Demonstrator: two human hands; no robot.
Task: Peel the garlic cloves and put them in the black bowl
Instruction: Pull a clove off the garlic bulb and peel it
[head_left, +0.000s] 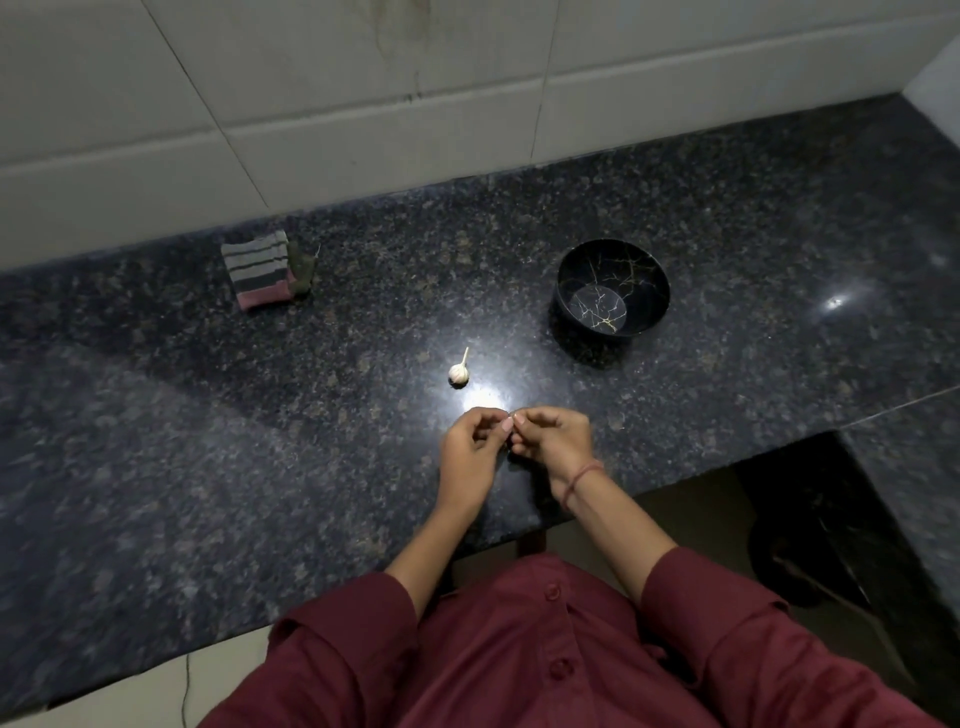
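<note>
A small white garlic bulb (458, 372) with a dry stalk lies on the dark granite counter, just beyond my hands. The black bowl (613, 270) with gold crack lines stands to the right and farther back, and looks empty. My left hand (471, 447) and my right hand (553, 439) meet fingertip to fingertip above the counter's front part. Together they pinch a tiny pale garlic clove (508, 425), which the fingers mostly hide.
A folded striped cloth (258, 275) lies at the back left near the tiled wall, with a dark green item (303, 271) beside it. The counter's front edge (519, 540) runs under my wrists. At the right the counter steps down to a lower dark surface.
</note>
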